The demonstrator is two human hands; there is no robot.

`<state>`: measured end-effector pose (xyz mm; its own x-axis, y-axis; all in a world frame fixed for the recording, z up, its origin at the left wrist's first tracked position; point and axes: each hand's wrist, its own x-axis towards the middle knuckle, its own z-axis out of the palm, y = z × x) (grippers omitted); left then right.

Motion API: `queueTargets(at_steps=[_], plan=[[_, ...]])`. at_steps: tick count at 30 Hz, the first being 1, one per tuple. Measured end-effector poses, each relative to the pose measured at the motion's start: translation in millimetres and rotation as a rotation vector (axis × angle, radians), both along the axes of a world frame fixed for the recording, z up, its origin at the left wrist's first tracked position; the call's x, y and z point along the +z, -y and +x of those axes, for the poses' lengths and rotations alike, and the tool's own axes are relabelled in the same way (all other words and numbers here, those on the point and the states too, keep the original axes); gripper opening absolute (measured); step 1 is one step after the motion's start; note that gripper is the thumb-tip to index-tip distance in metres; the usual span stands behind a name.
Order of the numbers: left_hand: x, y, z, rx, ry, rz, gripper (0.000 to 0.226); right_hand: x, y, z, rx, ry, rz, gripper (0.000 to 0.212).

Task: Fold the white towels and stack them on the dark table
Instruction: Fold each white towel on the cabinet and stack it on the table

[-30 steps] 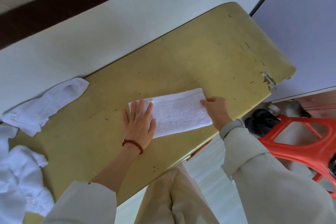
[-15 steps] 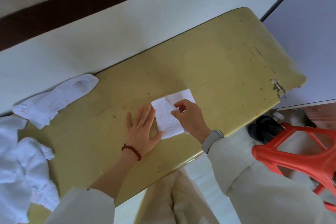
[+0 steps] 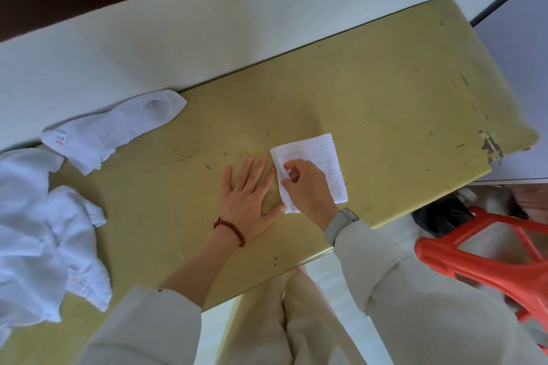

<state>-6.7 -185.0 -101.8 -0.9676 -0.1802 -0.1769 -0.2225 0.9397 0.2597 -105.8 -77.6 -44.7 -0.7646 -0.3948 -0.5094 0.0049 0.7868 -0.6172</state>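
Note:
A small folded white towel (image 3: 324, 161) lies on the yellow-green table (image 3: 385, 83), near its front edge. My right hand (image 3: 305, 187) lies on the towel and pinches its left edge between thumb and fingers. My left hand (image 3: 247, 197) rests flat on the table just left of the towel, fingers spread, its thumb touching the towel's lower left corner. A loose white towel (image 3: 115, 129) lies at the table's far left, and a crumpled pile of white towels (image 3: 44, 234) sits at the left end.
An orange plastic stool (image 3: 486, 252) stands to the right, below the table's right end. A white wall (image 3: 178, 38) runs behind the table. A grey-lilac surface (image 3: 522, 68) sits past the right end. My legs are under the front edge.
My right hand carried the long strip's right end over to the left, folding the towel into a small square. My left hand slid off the towel onto the bare table.

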Motion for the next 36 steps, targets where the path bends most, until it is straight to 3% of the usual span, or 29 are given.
queueTargets(at_steps=[10,15,17,20,22,27,36], plan=[[6.7,2.6,0.1,-0.042,0.048,-0.016,0.06,0.7,-7.0,1.6,0.06,0.038,-0.047,0.033],[20.2,-5.1,-4.0,0.022,0.19,0.016,0.08,4.1,-12.2,-2.2,-0.063,0.142,-0.21,0.042],[24.8,-12.8,-6.8,0.06,0.214,0.016,0.087,6.7,-18.0,-2.7,-0.089,0.045,-0.266,0.041],[27.8,-24.4,-8.6,0.1,0.223,-0.005,0.095,7.5,-35.7,-4.1,-0.005,-0.419,-0.217,0.042],[26.8,-30.4,-8.8,0.124,0.215,0.002,0.097,-3.8,-50.6,-5.2,0.099,-0.605,-0.142,0.046],[21.1,-37.9,-9.0,0.141,0.227,-0.005,0.094,-39.5,-73.2,-0.3,0.389,-0.593,0.088,0.05],[10.8,-41.1,-6.1,0.168,0.085,-0.042,0.06,-51.2,-59.7,-0.3,0.476,-0.615,0.274,0.054]])
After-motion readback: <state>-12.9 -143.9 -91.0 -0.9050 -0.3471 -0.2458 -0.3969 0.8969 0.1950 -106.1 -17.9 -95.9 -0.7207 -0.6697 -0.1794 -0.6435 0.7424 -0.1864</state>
